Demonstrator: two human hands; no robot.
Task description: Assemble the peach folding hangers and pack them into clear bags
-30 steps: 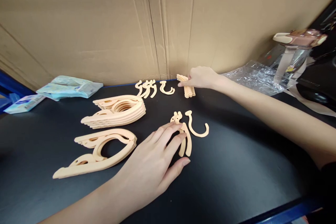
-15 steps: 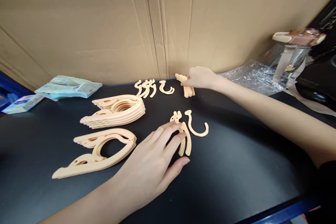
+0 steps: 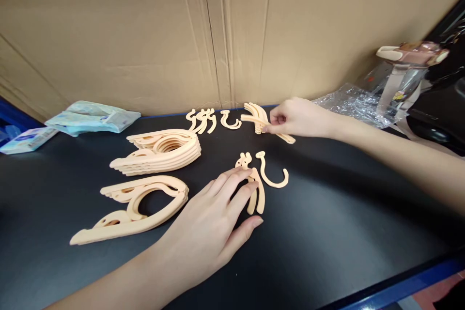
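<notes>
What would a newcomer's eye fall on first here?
Probably the taller stack of peach, hanger-shaped, plastic-looking pieces at left on the black tabletop, with a lower matching stack nearer. Next, the bare left hand at centre, touching curved peach pieces, and the bare right hand beyond it, pinching a slim peach strip. Then, far right, a clear bottle with a pinkish-brown lid.

I'd say the hanger pieces [image 3: 286, 138] are smooth, matt plastic; the tabletop [image 3: 327, 232] has a soft sheen, the clear film [image 3: 345, 101] glossy crinkles.
</notes>
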